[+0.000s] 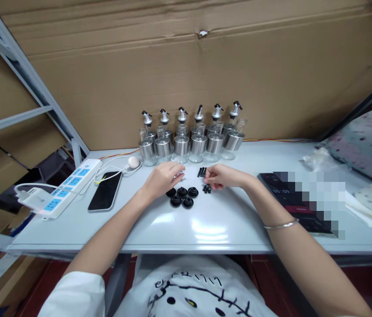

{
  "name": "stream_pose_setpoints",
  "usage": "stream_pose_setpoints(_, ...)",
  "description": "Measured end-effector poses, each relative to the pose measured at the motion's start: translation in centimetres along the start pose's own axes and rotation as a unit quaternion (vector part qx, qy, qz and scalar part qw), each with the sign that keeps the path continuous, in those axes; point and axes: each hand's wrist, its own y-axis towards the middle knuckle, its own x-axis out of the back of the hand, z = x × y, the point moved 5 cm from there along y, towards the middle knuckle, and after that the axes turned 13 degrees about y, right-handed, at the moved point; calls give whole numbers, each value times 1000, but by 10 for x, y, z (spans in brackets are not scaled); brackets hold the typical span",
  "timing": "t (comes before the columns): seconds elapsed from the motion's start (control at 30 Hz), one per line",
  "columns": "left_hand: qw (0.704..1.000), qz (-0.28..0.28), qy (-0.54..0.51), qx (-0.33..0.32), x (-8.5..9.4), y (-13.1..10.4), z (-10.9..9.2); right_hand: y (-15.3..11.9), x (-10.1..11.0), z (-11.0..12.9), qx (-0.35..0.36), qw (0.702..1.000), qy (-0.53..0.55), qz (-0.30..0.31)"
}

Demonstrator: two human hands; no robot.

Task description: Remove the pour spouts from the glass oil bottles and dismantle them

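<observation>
My left hand [164,179] hovers over the table with its fingers curled together; a pale, shiny bit shows at the fingertips, too small to name. Just below it lie several round black caps [182,192] with stepped centres. Fingertips pinched, my right hand [223,176] is beside a row of thin black sticks [201,172] and a cluster of tiny black pieces [206,189]; whatever it grips is hidden. Behind both hands stand glass bottles with steel bands: an open-necked front row [181,144] and a back row topped by silver pour spouts [199,115] with black levers.
A white power strip [70,187] with plugged-in chargers and cables lies on the left, beside a dark phone [105,191]. On the right are a tablet-like screen [281,198], partly pixelated, a crumpled plastic bag [319,159] and patterned fabric. A cardboard wall [113,88] rises behind.
</observation>
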Motion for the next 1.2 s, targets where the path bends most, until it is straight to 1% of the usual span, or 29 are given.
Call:
stream_pose_setpoints(0.07, 1000, -10, 1, 0, 1, 0, 1, 1, -1, -1, 0, 1000, -13, 0)
stream_pose_setpoints(0.17, 1000, -24, 0, -11, 2, 0, 1, 2, 3, 0, 19, 998, -50, -30)
stream_pose_setpoints(0.23, 999, -27, -1, -17, 3, 0, -1, 1, 5, 1, 18, 996, -71, -42)
stream_pose_setpoints(0.4, 999, -24, -10, -25, 4, 1, -4, -1, 0, 1, -9, 998, -53, -21)
stream_pose_setpoints(0.6, 999, -22, -6, -24, 2, 0, -4, -3, -7, 7, 0, 999, -50, -9)
stream_pose_setpoints(0.8, 999, -31, 4, -30, 0, -1, -4, -5, -9, 7, -46, 998, -41, -1)
stream_pose_setpoints(1.07, 999, -34, 3, -32, 2, 0, -4, 0, -11, 2, -53, 998, -30, 8)
stream_pose_setpoints(1.2, 999, -40, -1, -32, 2, 0, -4, -2, -11, 3, -50, 998, -24, 8)
